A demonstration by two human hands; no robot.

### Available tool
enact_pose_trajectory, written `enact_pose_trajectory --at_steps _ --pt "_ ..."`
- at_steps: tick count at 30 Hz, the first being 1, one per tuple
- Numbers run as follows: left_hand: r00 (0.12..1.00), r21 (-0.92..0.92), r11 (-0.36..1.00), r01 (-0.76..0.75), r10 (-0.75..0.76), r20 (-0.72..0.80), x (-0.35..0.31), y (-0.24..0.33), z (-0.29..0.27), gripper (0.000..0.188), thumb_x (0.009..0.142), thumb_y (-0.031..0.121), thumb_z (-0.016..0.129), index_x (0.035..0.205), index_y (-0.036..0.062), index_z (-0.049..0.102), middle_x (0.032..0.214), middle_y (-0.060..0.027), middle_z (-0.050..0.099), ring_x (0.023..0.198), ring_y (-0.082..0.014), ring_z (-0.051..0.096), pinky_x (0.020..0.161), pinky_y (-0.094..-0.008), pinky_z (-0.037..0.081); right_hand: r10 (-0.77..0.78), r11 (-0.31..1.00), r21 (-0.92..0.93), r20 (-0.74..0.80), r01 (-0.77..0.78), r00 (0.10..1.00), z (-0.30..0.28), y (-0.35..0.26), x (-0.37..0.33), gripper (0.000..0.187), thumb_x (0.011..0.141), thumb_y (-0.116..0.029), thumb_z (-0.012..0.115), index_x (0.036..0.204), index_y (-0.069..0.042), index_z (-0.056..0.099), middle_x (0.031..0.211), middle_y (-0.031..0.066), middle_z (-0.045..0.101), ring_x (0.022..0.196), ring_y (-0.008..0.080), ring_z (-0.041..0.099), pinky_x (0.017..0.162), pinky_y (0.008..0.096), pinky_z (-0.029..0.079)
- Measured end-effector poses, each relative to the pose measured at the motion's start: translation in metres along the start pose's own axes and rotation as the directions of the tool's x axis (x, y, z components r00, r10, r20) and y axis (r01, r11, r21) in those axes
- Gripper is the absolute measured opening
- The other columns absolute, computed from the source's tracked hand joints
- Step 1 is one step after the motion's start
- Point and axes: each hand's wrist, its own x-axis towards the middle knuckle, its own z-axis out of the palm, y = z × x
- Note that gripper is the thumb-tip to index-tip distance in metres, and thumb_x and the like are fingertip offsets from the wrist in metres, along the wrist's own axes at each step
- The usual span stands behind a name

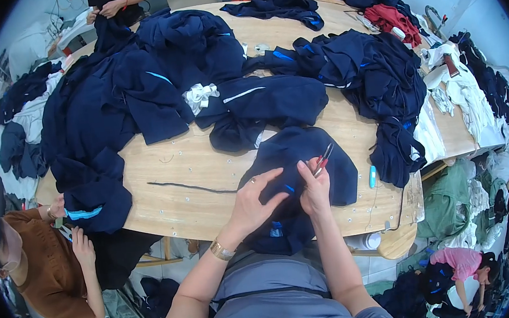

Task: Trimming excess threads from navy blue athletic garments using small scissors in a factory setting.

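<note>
Your right hand [315, 195] holds red-handled snips [322, 163] over a navy garment [290, 149] while your left hand [257, 203] curves open nearby.

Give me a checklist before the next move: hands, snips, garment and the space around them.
1. Right hand holding the red-handled snips: ok.
2. Blades pointing away from the left hand: ok.
3. Left hand gripping the navy garment: not ok; its thumb and forefinger stand apart.
4. Blades fully closed: cannot tell, too small.
5. Dark cord apart from the snips: ok, off to the left.
6. Light-blue tool apart from the right hand: ok.
</note>
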Motion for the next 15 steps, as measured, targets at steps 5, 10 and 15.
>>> enact_pose_trajectory --at_steps 5,10,15 --pt "0.99 -0.026 0.993 0.114 -0.116 -0.082 0.006 0.001 -0.002 0.015 0.072 0.005 0.069 0.086 0.0034 0.066 0.082 -0.0113 0.065 0.076 -0.0255 0.062 0.065 -0.0311 0.048 -0.134 0.905 -0.399 0.057 0.146 0.989 -0.004 -0.007 -0.001 0.023 0.089 -0.02 0.057 0.077 -0.009 0.041 0.073 -0.0008 0.046 0.067 0.0071 0.039 0.064 0.0208 0.034" --pt "0.991 0.012 0.997 0.079 -0.078 -0.106 0.009 0.0 -0.009 0.015 0.07 0.006 0.071 0.083 0.0036 0.065 0.078 -0.0102 0.063 0.071 -0.0247 0.061 0.062 -0.0307 0.047 -0.322 0.501 -0.766 0.268 0.403 0.908 -0.007 -0.025 -0.016 0.031 0.083 -0.027 0.062 0.076 -0.003 0.044 0.068 0.0094 0.041 0.062 0.0205 0.042 0.059 0.0298 0.036" --pt "0.99 0.058 0.997 0.041 -0.033 -0.135 0.011 0.002 -0.011 0.014 0.069 0.006 0.073 0.08 0.0042 0.064 0.073 -0.0089 0.062 0.067 -0.0242 0.06 0.059 -0.0313 0.046 -0.316 0.051 -0.8 0.555 0.597 0.77 -0.005 -0.043 -0.029 0.034 0.077 -0.029 0.066 0.065 -0.005 0.046 0.059 0.0085 0.044 0.056 0.0261 0.047 0.053 0.0347 0.035"
